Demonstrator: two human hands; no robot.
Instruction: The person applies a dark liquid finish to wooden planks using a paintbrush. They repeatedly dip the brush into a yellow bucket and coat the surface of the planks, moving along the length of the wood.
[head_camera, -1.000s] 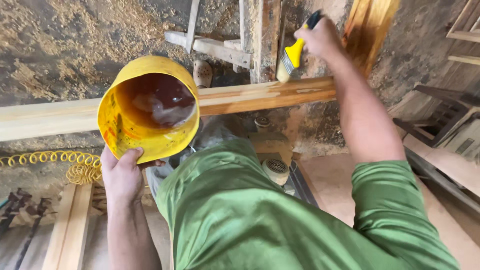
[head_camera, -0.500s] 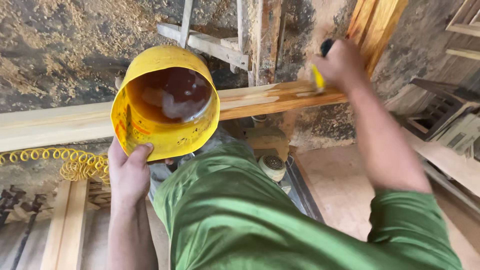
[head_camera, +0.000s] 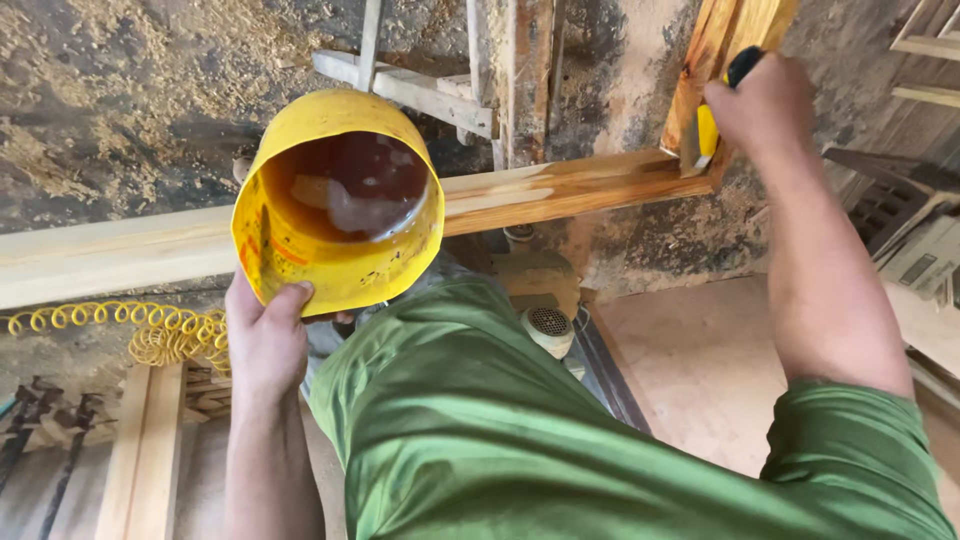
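My left hand (head_camera: 265, 340) grips the bottom of a yellow plastic bucket (head_camera: 335, 265) tilted toward me, with dark brown liquid (head_camera: 345, 185) inside. My right hand (head_camera: 770, 100) holds a paintbrush with a yellow and black handle (head_camera: 708, 130), its bristles pressed on the right end of a long wooden beam (head_camera: 560, 190). That end of the beam looks wet and darker orange; the left part (head_camera: 110, 255) is pale and dry. My green shirt (head_camera: 520, 430) fills the lower middle.
A coiled yellow air hose (head_camera: 150, 330) lies at the left. Wooden planks (head_camera: 150, 440) sit below it. Upright stained boards (head_camera: 725, 40) stand behind the brush. A small motor with a round grille (head_camera: 548, 325) is under the beam. Sawdust (head_camera: 120, 90) covers the floor.
My right hand has swept the brush rightward along the beam to its right end. The bucket has shifted slightly right and up in my left hand.
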